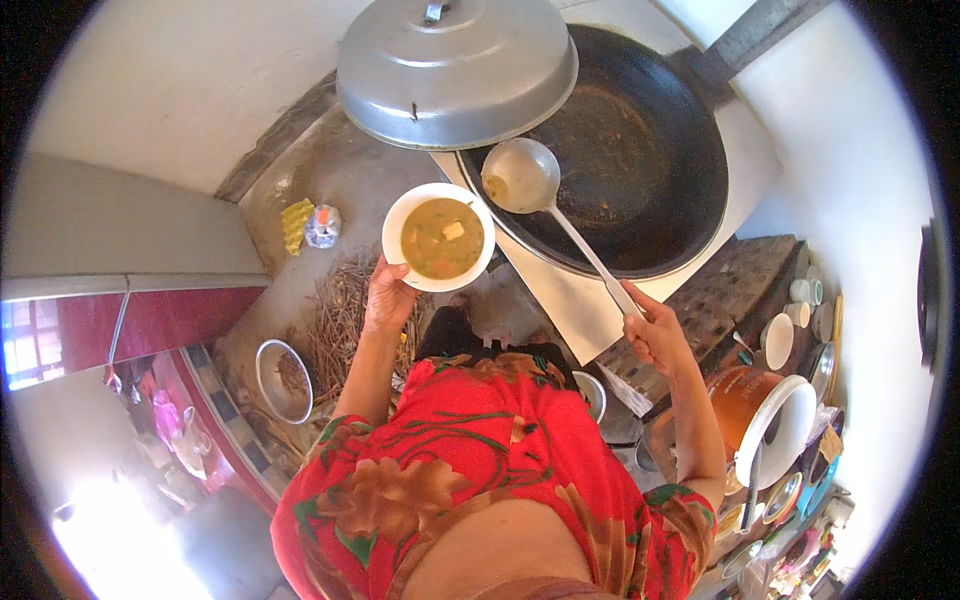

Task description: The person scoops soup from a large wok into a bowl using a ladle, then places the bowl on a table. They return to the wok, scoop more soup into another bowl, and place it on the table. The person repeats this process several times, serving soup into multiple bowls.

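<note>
My left hand [390, 292] is closed on the rim of a white bowl [396, 215], its thumb over the edge. Brown soup [432, 236] with pale chunks and green bits nearly fills the bowl. In my right hand [655, 325] is the handle end of a long metal ladle [525, 175]. The ladle's head is just right of the bowl, above the near left rim of a large black wok [640, 140], with a little brown liquid in its cup. Only dark residue shows inside the wok. A domed metal lid [460, 70] overlaps the wok's left side.
The wok sits in a pale stove top [560, 310]. Dry sticks [345, 310] and a metal basin [285, 380] lie on the floor at left. Bowls [778, 340], an orange pot [740, 395] and other kitchenware crowd the right side by the wall.
</note>
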The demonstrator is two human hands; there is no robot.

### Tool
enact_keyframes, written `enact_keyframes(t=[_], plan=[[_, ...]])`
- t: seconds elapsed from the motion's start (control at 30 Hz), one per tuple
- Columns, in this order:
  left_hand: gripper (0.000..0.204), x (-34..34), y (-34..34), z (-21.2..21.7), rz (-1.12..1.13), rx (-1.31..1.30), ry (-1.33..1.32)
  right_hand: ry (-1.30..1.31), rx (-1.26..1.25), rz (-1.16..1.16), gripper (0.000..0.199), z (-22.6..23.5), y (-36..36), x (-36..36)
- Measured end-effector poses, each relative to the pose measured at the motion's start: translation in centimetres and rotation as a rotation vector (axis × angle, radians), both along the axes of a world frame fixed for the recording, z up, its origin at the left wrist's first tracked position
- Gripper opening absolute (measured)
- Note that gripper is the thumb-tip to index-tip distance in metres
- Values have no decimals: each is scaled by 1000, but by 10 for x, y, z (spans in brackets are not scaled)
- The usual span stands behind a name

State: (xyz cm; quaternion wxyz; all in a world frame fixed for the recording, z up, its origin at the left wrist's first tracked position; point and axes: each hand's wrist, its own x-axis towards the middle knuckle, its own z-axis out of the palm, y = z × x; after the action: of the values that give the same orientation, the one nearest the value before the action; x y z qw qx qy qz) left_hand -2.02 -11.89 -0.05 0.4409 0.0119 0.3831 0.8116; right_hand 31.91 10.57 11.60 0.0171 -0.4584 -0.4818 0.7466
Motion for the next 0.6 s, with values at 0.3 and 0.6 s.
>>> enact_keyframes(t=[0.3,0.6], plan=[[52,4,33,9,-57,106,-1,-68,997,154,48,21,-34,20],[44,0,82,36,-55,234,-9,-149,1672,294,44,32,-40,20]])
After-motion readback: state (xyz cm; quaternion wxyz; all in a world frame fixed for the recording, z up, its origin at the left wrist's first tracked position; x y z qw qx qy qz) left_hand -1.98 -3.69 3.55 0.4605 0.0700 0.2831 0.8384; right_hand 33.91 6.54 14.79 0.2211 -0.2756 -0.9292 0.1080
